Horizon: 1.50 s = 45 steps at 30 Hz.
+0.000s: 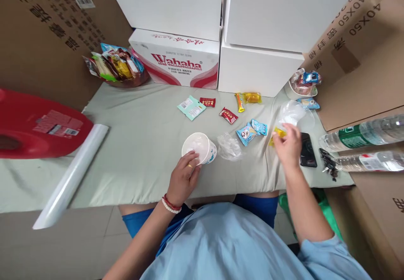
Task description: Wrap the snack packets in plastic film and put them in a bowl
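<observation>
My left hand (184, 178) grips the near rim of a white paper cup (208, 155) with blue print, fingers over the edge and thumb against its side. On the right, the closed fingers of my right hand (288, 145) are at a small yellow-wrapped snack (278, 132), which they partly cover. Crumpled clear plastic (229, 146) lies beside the cup. Between the hands are blue snack packets (247, 134). Farther back lie a mint-green packet (191, 107), red-wrapped sweets (228, 115) and a yellow-wrapped snack (252, 97).
Along the back stand a Wahaha carton (176, 61) and a snack-filled basket (132, 82). A red jug (41, 124) and a white roll (72, 174) are left. Right are a phone (307, 150), keys (329, 165), water bottles (353, 137), a clear plastic bag (292, 113) and a white bowl (292, 92).
</observation>
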Tool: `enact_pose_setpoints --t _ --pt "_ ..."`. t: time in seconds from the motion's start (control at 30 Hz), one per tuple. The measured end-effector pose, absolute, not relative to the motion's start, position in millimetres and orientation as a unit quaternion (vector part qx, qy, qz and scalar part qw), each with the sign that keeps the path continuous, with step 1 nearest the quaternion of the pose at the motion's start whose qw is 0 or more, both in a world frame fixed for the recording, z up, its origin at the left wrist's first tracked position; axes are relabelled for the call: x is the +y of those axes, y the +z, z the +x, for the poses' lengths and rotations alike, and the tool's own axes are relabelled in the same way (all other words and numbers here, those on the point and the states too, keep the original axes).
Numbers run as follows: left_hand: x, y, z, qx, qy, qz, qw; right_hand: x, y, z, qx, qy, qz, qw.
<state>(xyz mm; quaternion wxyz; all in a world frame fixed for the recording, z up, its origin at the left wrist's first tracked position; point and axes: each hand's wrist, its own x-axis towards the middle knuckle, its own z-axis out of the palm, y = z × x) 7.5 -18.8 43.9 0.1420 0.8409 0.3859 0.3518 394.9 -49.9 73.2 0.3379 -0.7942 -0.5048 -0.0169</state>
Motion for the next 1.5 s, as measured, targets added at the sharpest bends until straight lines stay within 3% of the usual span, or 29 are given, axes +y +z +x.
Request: enact_pose_setpoints --t 0.07,0.17,0.23,0.53,0.77,0.87,1.03,1.5 --pt "-19.6 44.8 0.7 0.388 0.352 0.84 0.143 -41.4 77.3 449.2 -0.465 -0.073 -0.844 0.258" --pt "-18.9 48.5 -6.3 0.393 0.351 0.838 0.142 -23.0 74.8 500.5 -0.453 -0.027 -0.885 0.104" --pt "-20.0 50.0 -6.4 0.394 0.351 0.837 0.142 -8.7 70.5 509.4 -0.476 -0.005 -0.877 0.062" --pt "-36.5 59.4 3.4 0.371 0.366 0.838 0.161 62.3 63.8 451.6 -0.59 0.017 -0.803 0.086" --pt "-37.0 59.3 -1.3 0.383 0.364 0.833 0.165 24.1 62.2 469.0 -0.543 -0.048 -0.803 0.239" --pt "-38.8 53.3 -4.9 0.394 0.368 0.826 0.165 -16.9 38.1 453.2 -0.504 -0.051 -0.833 0.223" --pt "-38.1 49.3 -9.0 0.393 0.352 0.831 0.178 -36.0 4.1 380.8 -0.598 -0.031 -0.778 0.19" --pt "-56.0 60.8 -19.7 0.413 0.34 0.831 0.148 155.4 25.4 275.1 -0.673 0.114 -0.72 0.128"
